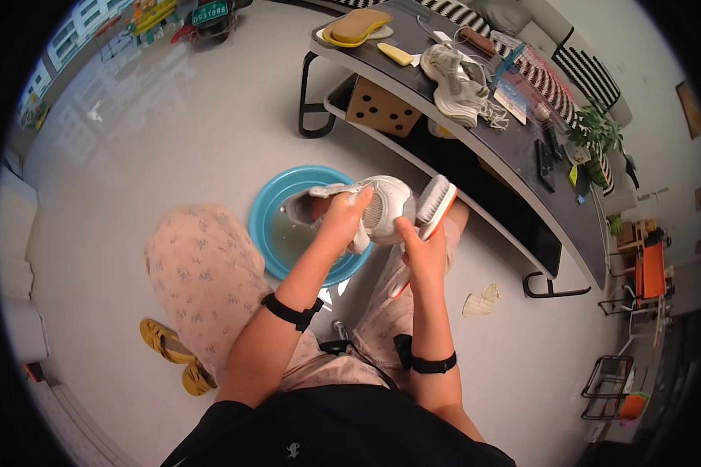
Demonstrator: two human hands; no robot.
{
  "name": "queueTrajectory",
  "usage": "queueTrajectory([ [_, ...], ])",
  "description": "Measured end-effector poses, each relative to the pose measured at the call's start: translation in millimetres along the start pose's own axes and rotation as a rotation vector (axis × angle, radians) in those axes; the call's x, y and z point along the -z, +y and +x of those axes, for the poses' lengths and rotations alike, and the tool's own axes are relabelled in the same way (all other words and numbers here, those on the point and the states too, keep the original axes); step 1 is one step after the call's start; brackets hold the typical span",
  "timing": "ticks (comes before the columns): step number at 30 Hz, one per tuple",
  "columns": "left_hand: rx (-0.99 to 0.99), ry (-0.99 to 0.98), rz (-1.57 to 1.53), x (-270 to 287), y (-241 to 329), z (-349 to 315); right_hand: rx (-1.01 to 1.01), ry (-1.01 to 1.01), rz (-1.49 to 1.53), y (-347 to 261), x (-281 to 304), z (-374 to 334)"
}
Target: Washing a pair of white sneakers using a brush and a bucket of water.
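Note:
A white sneaker [383, 208] is held over the rim of a blue basin [262, 204], its toe pointing right. My left hand [346, 217] is closed around the sneaker's middle, with the thumb on its upper. In my right hand [426, 253] is a scrub brush [438, 204] with pale bristles and an orange-and-white handle. The bristles stand close to the toe; I cannot tell whether they touch it. Cloudy water [290, 240] lies in the basin below the shoe.
On the dark coffee table [514, 148] at the upper right lie another sneaker [458, 84], yellow insoles [357, 28], a yellow bar [395, 54] and remotes [544, 165]. A perforated cardboard box [382, 107] sits on its shelf. Yellow slippers [166, 342] and a pale crumpled piece [482, 301] lie on the floor.

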State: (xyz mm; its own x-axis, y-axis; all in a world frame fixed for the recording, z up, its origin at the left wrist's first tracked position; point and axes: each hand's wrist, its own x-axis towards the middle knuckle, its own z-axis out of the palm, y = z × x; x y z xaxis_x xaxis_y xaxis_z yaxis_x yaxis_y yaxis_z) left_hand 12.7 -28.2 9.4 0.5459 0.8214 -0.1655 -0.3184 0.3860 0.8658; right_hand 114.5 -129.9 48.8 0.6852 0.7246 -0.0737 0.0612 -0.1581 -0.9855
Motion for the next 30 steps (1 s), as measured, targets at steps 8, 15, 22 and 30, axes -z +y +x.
queueTrajectory([
  [8, -0.022, -0.142, -0.657, -8.8, 0.9, -5.5, 0.233, 0.268, 0.054, -15.4, -12.3, -15.2],
  [15, 0.149, -0.226, -0.899, -2.2, 5.0, -8.0, 0.526, 0.15, -0.43, -8.7, -48.4, -29.6],
  [22, 0.084, -0.228, -0.943, -12.3, 10.1, -6.1, 0.517, 0.093, -0.317, -1.8, -45.4, 17.8],
  [30, 0.324, 0.12, -0.797, 0.6, 0.7, -0.1, 0.548, -0.131, -0.443, 0.0, -55.4, -17.2],
])
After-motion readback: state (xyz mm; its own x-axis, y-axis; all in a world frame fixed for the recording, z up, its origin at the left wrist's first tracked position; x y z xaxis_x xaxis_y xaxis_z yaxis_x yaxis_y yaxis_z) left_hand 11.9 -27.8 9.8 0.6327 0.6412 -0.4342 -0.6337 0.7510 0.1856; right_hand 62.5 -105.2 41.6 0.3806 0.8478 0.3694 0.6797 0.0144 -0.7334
